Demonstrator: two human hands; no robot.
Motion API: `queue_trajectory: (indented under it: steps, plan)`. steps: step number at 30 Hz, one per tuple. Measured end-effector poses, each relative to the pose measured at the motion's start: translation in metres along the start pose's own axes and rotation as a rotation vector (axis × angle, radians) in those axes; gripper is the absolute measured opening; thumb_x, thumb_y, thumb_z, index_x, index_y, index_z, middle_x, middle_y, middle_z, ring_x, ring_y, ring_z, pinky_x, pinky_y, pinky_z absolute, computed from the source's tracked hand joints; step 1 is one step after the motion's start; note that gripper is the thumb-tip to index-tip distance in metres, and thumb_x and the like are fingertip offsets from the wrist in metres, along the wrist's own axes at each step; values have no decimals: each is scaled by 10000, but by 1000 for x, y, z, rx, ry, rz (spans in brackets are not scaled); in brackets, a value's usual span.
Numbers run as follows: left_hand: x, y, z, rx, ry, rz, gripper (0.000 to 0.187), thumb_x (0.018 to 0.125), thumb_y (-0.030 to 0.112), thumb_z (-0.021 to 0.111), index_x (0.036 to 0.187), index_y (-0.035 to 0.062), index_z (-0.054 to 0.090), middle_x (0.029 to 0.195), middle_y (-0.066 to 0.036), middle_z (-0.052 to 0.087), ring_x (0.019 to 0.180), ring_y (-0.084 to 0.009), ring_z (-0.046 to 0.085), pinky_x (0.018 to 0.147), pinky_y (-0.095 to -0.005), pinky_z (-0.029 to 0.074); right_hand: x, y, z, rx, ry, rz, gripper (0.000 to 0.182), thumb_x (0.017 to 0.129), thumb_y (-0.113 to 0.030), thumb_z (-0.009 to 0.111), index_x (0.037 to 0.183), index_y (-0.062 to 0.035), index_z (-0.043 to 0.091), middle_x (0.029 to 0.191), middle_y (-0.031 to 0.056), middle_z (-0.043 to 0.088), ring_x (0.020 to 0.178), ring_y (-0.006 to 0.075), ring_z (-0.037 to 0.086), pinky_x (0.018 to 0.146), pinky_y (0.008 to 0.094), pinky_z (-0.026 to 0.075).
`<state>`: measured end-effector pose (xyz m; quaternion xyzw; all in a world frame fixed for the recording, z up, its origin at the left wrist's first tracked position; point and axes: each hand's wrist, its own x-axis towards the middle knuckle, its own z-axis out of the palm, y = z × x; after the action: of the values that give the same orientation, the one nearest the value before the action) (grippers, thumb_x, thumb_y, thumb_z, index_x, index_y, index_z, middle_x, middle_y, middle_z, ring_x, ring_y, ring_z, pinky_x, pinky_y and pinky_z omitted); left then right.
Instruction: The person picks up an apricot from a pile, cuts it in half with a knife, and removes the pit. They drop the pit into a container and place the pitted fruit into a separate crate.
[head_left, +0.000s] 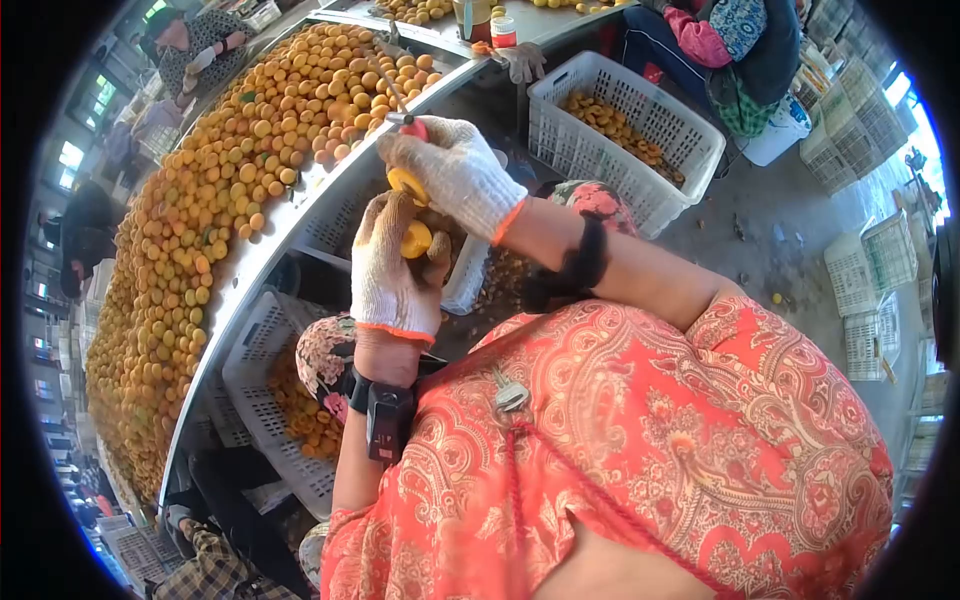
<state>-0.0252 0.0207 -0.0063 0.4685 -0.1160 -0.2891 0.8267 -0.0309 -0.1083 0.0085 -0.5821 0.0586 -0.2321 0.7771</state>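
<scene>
My left hand (pixel 395 265), in a white knit glove stained brown at the fingers, is closed around a cut apricot. One yellow-orange apricot half (pixel 416 240) shows in its palm, and another apricot piece (pixel 407 184) sits at the fingertips, where the two hands meet. Just above, my gloved right hand (pixel 455 172) grips a knife (pixel 412 127) by its red handle. Its narrow metal blade points up and left, away from the fruit. Part of the handle is hidden by the fingers.
Whole apricots (pixel 240 170) cover the metal-edged table (pixel 262 240) to the left. White plastic crates (pixel 672 205) with cut apricots stand to the right and below the table. Co-workers sit across the table, at upper right and lower left. A red-and-white tub (pixel 503 32) stands on the far ledge.
</scene>
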Motion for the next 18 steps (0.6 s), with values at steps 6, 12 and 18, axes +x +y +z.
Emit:
queue_trajectory:
  steps: [6, 12, 18]
  plan:
    - [0, 8, 0, -127, -43, -57, 208, 945, 145, 626, 1136, 105, 554, 898, -22, 612, 653, -120, 575, 538, -215, 460, -7, -2, -4, -291, -56, -155, 310, 915, -301, 689, 834, -8, 625, 664, 81, 591, 652, 98, 526, 604, 318, 467]
    - [-10, 16, 3, -67, -56, 26, 293, 908, 105, 663, 1182, 95, 560, 919, -43, 627, 608, -114, 575, 485, -214, 432, -31, -23, -5, -442, -138, -227, 318, 923, -306, 684, 928, -2, 591, 760, 136, 615, 689, 155, 557, 642, 338, 478]
    - [-25, 25, 25, 193, 3, 218, 535, 895, 53, 585, 1412, 72, 451, 1002, -17, 608, 628, -41, 528, 460, -152, 368, -36, -30, -7, -267, -208, -104, 223, 954, -235, 633, 943, -13, 610, 755, 69, 615, 709, 133, 561, 652, 322, 478]
